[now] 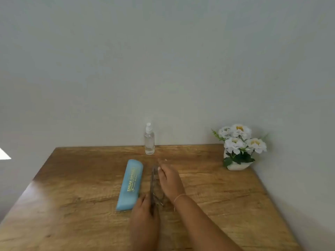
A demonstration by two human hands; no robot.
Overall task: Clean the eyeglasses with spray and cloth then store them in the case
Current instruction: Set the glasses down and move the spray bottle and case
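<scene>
With the wooden table (72,196) read as a clock face, twelve at the wall (163,60) and six at the person's edge, the eyeglasses (152,182) lie close to the centre, their length running from six to twelve, and both hands meet on them. The left hand (145,212) comes in from six and holds the near end of the frame, fingers on its nine o'clock side and thumb on its three o'clock side, curled in around it. The right hand (170,180) reaches in from about five o'clock and lies along the frame's three o'clock side, its thumb tip against the far end and its fingers stretched toward twelve; they are smeared by motion, so I cannot tell whether this hand truly grips the frame or only touches it. A thin bracelet (179,196) circles the right wrist. Just beside the glasses at nine o'clock lies the closed blue case (130,183) (gold lettering runs along its lid, too blurred to read in full), roughly parallel to them, its near end just beside the left hand's fingers. The clear spray bottle (149,142) stands upright at twelve, near the wall, apart from the glasses. At two o'clock, in the table's corner, white flowers (239,140) sit in a small white pot (237,166).
</scene>
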